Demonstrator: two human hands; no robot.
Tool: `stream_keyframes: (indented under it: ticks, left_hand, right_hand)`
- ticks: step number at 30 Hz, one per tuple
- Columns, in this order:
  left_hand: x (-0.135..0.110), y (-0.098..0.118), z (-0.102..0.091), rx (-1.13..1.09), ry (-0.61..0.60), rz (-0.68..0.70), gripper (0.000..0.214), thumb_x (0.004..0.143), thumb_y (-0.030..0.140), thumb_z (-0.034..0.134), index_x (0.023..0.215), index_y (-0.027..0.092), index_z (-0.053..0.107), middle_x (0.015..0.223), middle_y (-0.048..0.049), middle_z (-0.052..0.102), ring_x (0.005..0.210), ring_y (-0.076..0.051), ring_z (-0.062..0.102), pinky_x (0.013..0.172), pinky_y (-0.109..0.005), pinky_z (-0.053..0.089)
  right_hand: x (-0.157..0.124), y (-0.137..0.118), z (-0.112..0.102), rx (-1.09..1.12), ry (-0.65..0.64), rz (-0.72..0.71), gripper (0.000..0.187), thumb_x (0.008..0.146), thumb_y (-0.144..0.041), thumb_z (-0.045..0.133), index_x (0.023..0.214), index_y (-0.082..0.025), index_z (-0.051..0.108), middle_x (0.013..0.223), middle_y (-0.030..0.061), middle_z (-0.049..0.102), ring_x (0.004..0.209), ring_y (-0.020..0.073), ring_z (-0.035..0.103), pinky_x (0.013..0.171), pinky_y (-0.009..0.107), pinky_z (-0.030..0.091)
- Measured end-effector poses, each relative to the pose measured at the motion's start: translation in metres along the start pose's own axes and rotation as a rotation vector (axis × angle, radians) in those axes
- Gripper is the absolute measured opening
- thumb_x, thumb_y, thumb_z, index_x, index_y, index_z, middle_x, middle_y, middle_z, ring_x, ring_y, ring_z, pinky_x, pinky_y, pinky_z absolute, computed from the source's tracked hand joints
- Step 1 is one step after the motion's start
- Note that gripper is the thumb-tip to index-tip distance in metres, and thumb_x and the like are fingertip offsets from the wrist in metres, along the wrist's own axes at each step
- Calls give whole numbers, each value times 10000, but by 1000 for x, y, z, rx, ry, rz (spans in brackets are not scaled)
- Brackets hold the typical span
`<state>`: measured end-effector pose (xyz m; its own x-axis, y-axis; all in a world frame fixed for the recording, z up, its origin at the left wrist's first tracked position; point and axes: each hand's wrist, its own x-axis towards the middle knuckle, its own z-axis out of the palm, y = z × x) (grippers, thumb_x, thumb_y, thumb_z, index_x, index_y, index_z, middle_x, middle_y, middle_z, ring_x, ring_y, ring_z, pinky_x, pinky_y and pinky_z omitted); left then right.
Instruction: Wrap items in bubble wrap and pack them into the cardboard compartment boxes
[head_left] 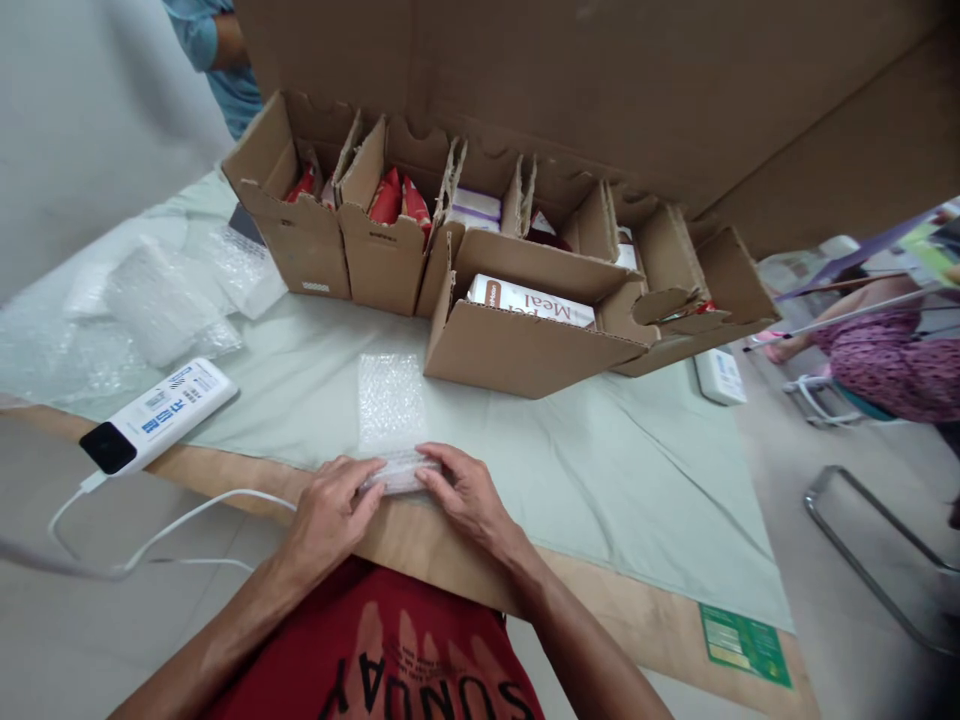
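A strip of clear bubble wrap (391, 402) lies on the pale green cloth in front of me, its near end rolled or folded into a thick flat bundle at the table edge. My left hand (336, 500) grips the bundle's left end between thumb and fingers. At the right end, my right hand (463, 490) pinches it the same way. Whether anything is wrapped inside the bundle I cannot tell. Just beyond the strip, to the right, stands a cardboard bin (536, 352) with a white box marked "Meal" (531, 302) in it.
Behind stands a row of cardboard bins (307, 245) with red packets (386, 198). Loose bubble wrap sheets (161, 295) lie at left, near a white power bank (161, 415) with a cable (187, 525). A tall cardboard panel (570, 90) rises behind. Other people are partly visible at both sides.
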<state>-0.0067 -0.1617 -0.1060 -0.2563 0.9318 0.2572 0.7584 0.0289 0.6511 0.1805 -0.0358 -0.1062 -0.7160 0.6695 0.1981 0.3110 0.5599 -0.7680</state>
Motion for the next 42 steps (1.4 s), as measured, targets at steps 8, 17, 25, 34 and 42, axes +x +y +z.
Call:
stream_keyframes:
  ticks: [8,17,25,34,42]
  left_hand:
    - [18,-12,9,68,71,-102,284,966,294,551,1186,171,684,1042,-91,742,869,-220,712,768,-344,570]
    - [8,-11,-5,98,32,98,238,1003,298,544,1184,190,656,1047,-69,759,955,-203,696,866,-345,546]
    - [35,-21,4,224,82,-36,316,966,350,568,1197,158,667,1098,-147,728,1029,-313,666,905,-476,521]
    - [20,-13,-4,-22,15,-95,348,936,294,539,1254,215,656,1032,-73,744,927,-229,682,860,-388,555]
    - [32,-9,2,-116,182,-338,545,900,449,593,1335,121,579,1117,-148,687,950,-259,674,831,-431,576]
  right_hand:
    - [-1,-3,3,-399,-60,-340,278,970,-208,593,1237,-216,666,1338,137,681,1254,305,596,960,479,483]
    - [13,-2,-4,-122,-120,-106,273,1033,-299,540,1269,-241,666,1140,64,778,979,217,710,912,397,524]
    - [19,-1,2,-411,-128,-278,346,943,-236,645,1288,-207,653,1368,157,660,1273,316,578,1016,511,452]
    - [14,-4,-8,-160,-104,-2,324,1028,-333,558,1314,-212,649,1221,97,743,1059,242,673,945,415,499]
    - [23,-2,6,-460,-88,-130,299,949,-247,664,1246,-212,677,1296,142,698,1119,302,639,932,458,474]
